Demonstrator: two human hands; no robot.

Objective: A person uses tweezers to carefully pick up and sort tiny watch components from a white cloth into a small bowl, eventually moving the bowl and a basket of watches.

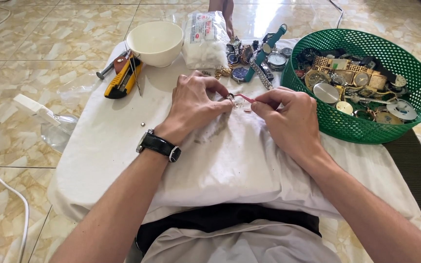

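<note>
A: Lap and both forearms sit closest to the lens. Largest item: white cloth (123, 146) spread over a low surface; all positions below referenced to it.

B: Next in size?

A: Green basket (415, 78) on the cloth's right edge, filled with watches and watch parts. Then a white bowl (156, 41) at the far-left part of the cloth, a bag of cotton (204, 41) just right of the bowl, and a pile of watches (259, 61) between bag and basket.

B: Tools?

A: Yellow knife (123, 80) near the cloth's far-left corner, just below the bowl.

B: Hands?

A: Left hand (193, 102), wristwatch on the wrist, is over the cloth's centre, fingers pinched closed on a small ring part (230, 96). Right hand (288, 119) just beside it, fingers narrowed around a thin red tool (245, 98) whose tip meets the ring part. The part sits just above the cloth's centre, between the two hands.

B: Part identity?

A: Too small to tell.
</note>
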